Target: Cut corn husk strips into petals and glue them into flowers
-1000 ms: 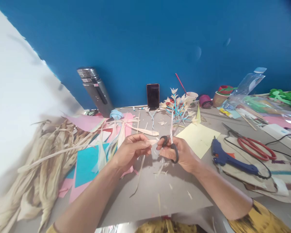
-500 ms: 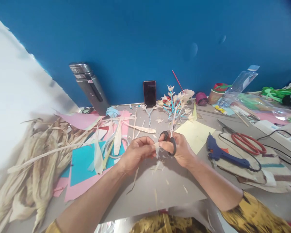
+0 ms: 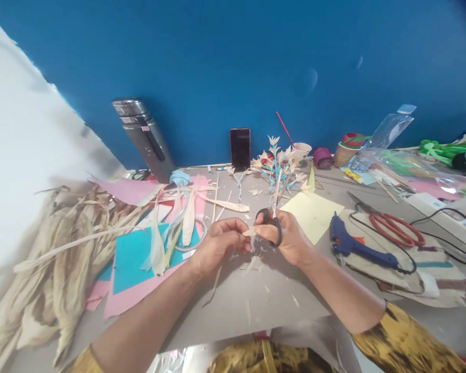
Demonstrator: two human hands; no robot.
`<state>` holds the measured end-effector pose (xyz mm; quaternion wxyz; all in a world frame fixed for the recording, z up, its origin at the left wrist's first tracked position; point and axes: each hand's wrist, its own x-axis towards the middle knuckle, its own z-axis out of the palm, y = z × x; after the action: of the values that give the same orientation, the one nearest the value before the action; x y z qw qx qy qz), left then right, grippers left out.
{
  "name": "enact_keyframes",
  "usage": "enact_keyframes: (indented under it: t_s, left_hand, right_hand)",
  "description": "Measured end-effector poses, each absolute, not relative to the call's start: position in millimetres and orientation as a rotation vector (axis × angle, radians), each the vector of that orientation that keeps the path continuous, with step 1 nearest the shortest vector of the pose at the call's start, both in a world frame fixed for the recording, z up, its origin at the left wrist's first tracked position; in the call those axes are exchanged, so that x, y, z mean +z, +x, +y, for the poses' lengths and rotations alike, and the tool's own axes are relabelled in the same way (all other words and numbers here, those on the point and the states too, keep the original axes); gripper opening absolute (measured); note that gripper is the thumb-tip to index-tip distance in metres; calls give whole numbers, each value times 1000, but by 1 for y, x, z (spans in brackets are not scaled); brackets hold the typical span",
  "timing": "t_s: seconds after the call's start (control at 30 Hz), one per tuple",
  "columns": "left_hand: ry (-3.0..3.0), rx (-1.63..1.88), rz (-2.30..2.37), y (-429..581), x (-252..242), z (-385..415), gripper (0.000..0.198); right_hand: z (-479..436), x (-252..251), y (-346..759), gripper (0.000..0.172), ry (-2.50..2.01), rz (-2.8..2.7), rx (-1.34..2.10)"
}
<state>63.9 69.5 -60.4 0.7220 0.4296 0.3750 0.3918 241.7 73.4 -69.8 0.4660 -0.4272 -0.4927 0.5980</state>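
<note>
My left hand [image 3: 220, 242] is closed, its fingertips pinching a small pale piece of corn husk [image 3: 250, 232]. My right hand [image 3: 293, 239] is wrapped around black-handled scissors [image 3: 278, 233], whose blades point away toward the wall; its thumb and fingertip also meet the husk piece. Just beyond the blades stands a bunch of husk flowers [image 3: 274, 165] on blue-wrapped stems. A smaller flower sprig [image 3: 239, 182] lies to its left. Small husk scraps [image 3: 252, 264] are scattered on the table below my hands.
Dried corn husks [image 3: 72, 259] pile up at left, beside blue paper [image 3: 134, 264] and a steel flask [image 3: 145, 140]. A phone [image 3: 239, 149] leans on the wall. To the right lie yellow paper [image 3: 312, 212], a blue glue gun [image 3: 359, 248], red-handled pliers [image 3: 398, 230] and a plastic bottle [image 3: 386, 132].
The husk piece between my fingertips shows more now, and my fingers have shifted slightly on it. The scissors stay in my right hand, almost unmoved.
</note>
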Motion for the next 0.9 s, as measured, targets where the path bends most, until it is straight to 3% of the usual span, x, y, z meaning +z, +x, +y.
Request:
enact_keyframes:
  t_s: [0.1, 0.3, 0.67, 0.9]
  left_hand:
    - [967, 858, 810, 64, -59, 69, 16]
    - [1098, 897, 1010, 66, -58, 70, 6]
    - [856, 867, 881, 59, -58, 75, 14]
    - [593, 1027, 786, 61, -61, 76, 22]
  right_hand:
    - [72, -68, 242, 25, -1066, -1236, 1474]
    - [73, -70, 240, 23, -1104, -1268, 1437]
    - [78, -69, 246, 26, -1066, -1114, 1384]
    - [76, -69, 241, 27, -1094, -1184, 1397]
